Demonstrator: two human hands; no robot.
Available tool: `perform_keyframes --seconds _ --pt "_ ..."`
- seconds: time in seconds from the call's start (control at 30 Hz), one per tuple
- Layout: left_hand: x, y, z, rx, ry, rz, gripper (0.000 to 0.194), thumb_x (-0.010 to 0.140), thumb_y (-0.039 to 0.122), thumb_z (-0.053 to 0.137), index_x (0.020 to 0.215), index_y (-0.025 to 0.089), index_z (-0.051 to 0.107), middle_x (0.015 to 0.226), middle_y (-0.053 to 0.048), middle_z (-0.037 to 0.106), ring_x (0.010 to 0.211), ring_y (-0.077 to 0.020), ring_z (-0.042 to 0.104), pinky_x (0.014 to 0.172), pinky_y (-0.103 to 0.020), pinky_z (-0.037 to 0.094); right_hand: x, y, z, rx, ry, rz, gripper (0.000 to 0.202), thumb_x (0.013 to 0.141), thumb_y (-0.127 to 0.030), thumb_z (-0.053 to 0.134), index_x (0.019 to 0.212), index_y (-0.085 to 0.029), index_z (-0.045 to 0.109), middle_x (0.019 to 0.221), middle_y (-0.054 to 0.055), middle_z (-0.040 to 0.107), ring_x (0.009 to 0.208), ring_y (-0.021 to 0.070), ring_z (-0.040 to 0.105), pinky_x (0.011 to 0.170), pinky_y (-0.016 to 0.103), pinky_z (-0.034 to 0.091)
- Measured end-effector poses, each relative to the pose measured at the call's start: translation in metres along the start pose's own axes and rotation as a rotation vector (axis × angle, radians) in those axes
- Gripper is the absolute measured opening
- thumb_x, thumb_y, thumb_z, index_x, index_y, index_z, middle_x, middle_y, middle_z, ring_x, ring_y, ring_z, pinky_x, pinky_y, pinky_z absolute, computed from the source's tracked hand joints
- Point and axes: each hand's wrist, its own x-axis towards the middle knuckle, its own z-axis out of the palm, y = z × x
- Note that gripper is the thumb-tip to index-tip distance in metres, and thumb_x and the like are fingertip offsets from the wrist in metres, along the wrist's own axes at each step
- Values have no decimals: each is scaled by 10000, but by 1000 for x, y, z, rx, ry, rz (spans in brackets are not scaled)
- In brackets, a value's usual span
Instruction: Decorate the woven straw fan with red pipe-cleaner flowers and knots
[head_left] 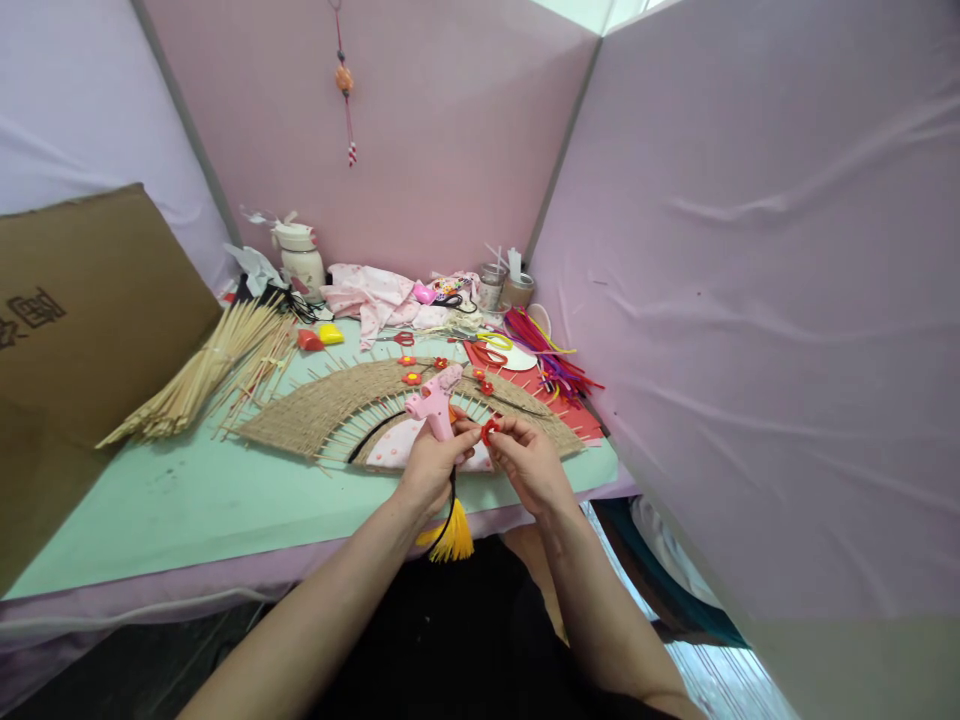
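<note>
My left hand (435,468) is closed around the handle of a pink glue gun (436,397), whose black cord hangs down below the wrist. Between the fingertips of my right hand (531,462) is a small red flower (490,432), close to the left fingers. Under both hands lies a fan-shaped piece (289,424) of twine woven over thin sticks, with a pale dotted cloth (390,445) at its inner part. Red and orange flowers (411,378) sit on its upper band. A yellow tassel (454,535) hangs at the table's front edge.
Bundled bamboo sticks (199,375) and a cardboard box (82,330) stand at left. Behind are a cream bottle (301,262), crumpled pink cloth (375,295), red scissors (405,339) and jars (516,291). Colourful pipe cleaners (544,345) lie at right beside a pink partition (735,280).
</note>
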Motion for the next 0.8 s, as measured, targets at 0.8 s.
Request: perform_keyframes --seconds 0.8 --pt "-3 5 1 101 77 72 317 597 269 785 828 153 602 710 -13 643 642 -123 578 580 -216 413 5 -2 -11 320 -132 287 228 591 -165 780 777 -172 648 666 -42 607 536 51 464 562 207 413"
